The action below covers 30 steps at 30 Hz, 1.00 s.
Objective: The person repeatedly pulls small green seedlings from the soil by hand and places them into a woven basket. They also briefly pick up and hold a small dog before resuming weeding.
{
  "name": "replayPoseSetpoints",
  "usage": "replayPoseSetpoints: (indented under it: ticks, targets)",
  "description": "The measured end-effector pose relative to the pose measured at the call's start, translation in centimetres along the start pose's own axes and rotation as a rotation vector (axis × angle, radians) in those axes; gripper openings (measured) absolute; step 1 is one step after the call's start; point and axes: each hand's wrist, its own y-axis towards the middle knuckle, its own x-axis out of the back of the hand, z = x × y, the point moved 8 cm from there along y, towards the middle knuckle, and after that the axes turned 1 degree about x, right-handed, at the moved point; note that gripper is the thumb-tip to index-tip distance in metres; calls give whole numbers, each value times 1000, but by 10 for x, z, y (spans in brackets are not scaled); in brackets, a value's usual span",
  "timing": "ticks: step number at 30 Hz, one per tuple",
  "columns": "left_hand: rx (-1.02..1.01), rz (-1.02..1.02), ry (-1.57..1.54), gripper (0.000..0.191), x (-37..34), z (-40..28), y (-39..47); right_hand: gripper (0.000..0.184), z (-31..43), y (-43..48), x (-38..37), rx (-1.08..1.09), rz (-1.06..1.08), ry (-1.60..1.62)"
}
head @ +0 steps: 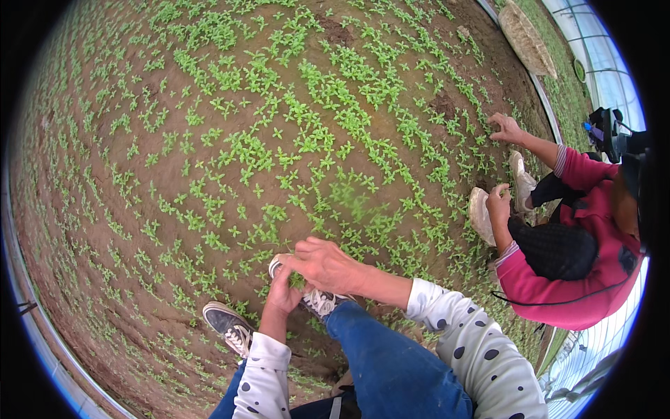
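My left hand [284,294] and my right hand [327,266] meet in front of my right canvas shoe [320,302]. Green seedlings [297,280] show between the curled fingers of my left hand, over the shoe. My right hand is bent down with its fingertips against the left thumb; whether something is pinched there is hidden. A thin stalk shows just above the right fingers. Around both hands, small leafy seedlings [246,152] grow from brown soil [172,293].
My left shoe [227,326] stands among seedlings. At right a co-worker in a pink top [570,272] crouches, one hand [506,129] over the plants. A pale sack-like thing [526,39] lies by a pale edging strip [544,107]. Another strip [68,361] borders the left.
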Motion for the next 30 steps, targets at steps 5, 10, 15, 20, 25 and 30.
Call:
replayPoseSetpoints:
  ticks: [5,10,15,20,25,30]
  targets:
    - [-14,-13,-47,31,-1,-1,-2,56,9,1,-12,51,60,-73]
    - [-34,170,57,20,-19,-8,-4,52,-24,-6,19,-145,-167,-72]
    - [-30,211,74,12,-22,-8,-2,42,-113,-45,87,-579,-516,107]
    - [-22,259,55,13,-23,-7,-3,44,-166,-83,150,-700,-764,-211]
    - [0,219,94,13,-21,-7,-2,60,-182,-70,148,-719,-669,-397]
    - [-5,256,67,12,-26,-8,-3,66,-190,-58,138,-794,-580,-449]
